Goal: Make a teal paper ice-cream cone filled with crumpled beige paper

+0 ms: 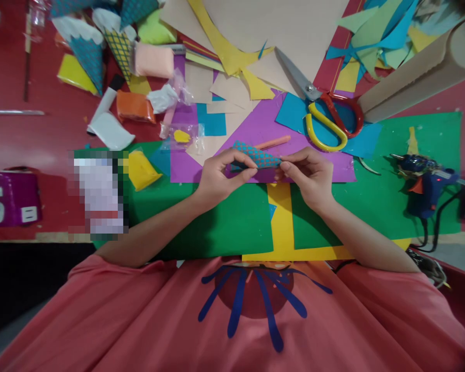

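Observation:
Between my hands lies a small blue paper cone (pixel 258 155) with a reddish crisscross pattern, its wide end to the left and its tip to the right. My left hand (pixel 225 173) grips the wide end with thumb and fingers. The tip is pinched by my right hand (pixel 310 173). Just behind the cone a salmon-coloured stick (pixel 275 142) rests on a purple sheet (pixel 251 121). Green sheets (pixel 201 222) and a yellow sheet (pixel 282 217) lie below my hands.
Scissors (pixel 313 98) with red and yellow handles lie beyond my right hand. A blue glue gun (pixel 426 186) with a cord sits far right. Finished paper cones (pixel 85 49), clay packets (pixel 135 107) and paper scraps (pixel 375 36) cover the back. A cardboard roll (pixel 418 72) lies at right.

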Demonstrator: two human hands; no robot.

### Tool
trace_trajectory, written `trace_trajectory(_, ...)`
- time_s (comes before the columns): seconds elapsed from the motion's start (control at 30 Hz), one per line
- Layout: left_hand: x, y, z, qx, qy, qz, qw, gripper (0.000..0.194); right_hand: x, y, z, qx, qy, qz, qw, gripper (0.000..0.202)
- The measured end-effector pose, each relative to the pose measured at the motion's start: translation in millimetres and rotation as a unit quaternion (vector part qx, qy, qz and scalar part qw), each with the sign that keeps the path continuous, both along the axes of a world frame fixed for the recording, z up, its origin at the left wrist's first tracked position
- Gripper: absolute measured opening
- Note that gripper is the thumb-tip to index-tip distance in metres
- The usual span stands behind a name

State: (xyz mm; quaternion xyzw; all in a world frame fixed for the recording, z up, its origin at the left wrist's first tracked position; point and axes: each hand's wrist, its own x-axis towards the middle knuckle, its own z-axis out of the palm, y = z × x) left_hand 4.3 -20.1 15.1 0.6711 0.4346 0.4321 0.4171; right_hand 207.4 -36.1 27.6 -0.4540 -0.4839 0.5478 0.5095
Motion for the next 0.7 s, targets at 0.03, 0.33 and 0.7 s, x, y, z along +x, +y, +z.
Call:
trace_trajectory(0.03, -0.1, 0.2, 0.0, -0.008, 0.003, 0.0, 1.0, 0.013, 0.0, -0.1, 0.1, -0.004, -0.003, 0.001, 1.0, 0.03)
trace_trajectory(0.33, -4.1, 4.8, -5.0, -0.021, -0.011, 0.015, 1.0, 0.019, 2.9, 0.2, -3.3, 0.007, -0.039, 0.022, 0.999, 0.032)
trace_trajectory(0.7, 2.0, -0.9, 1.7, -0.028, -0.002, -0.021, 0.999, 0.01, 2.0, 4.2, -9.5, 0.057, -0.116, 0.097, 0.987, 0.042)
